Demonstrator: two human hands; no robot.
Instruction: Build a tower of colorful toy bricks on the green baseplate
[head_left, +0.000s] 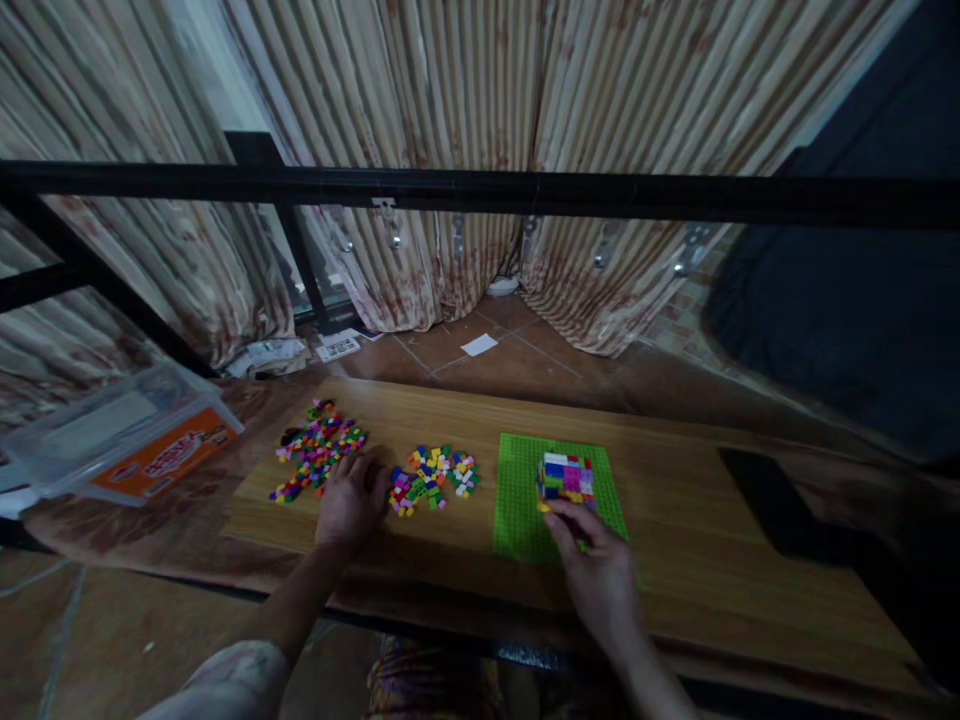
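Observation:
A small block of joined, multicoloured toy bricks (574, 477) stands on a green studded baseplate (517, 525). My right hand (600, 560) is at its near left corner, with thumb and forefinger pinched on a small yellow brick (543, 506) there. Whether that brick is joined to the block cannot be made out. My left hand (351, 500) rests between a large heap of mixed loose bricks (319, 445) and a smaller spread of bricks (431, 475). Its fingers are curled down toward the tabletop, and anything between them is hidden.
Bricks and baseplate lie on a long wooden board (690, 520). A clear plastic box (150, 420) with an orange label stands at the left. A dark flat object (772, 500) lies at the right. Behind the board, a black metal rail (480, 190) crosses before striped curtains (450, 90).

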